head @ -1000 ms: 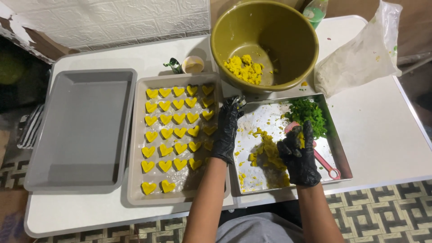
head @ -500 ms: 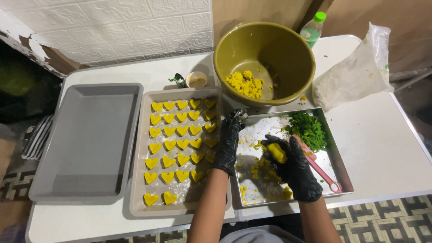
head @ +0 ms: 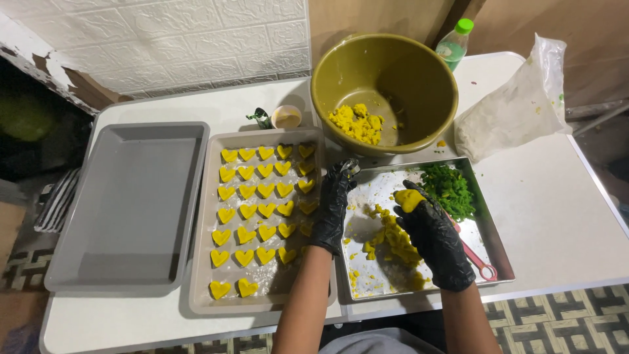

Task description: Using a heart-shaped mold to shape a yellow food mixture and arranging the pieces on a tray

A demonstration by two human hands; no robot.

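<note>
Yellow dough lump (head: 409,198) pinched in the gloved right hand (head: 434,239) above the steel tray (head: 488,226). Left hand (head: 333,206) clutches a small metal cutter (head: 350,167) beside the heart shapes (head: 262,210)

Bright overhead light, glare on steel tray (head: 386,190); left edge dim, corners perhaps slightly warped.

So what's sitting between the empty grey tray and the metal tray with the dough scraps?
In the head view, a beige tray of yellow heart-shaped pieces lies between them.
</note>
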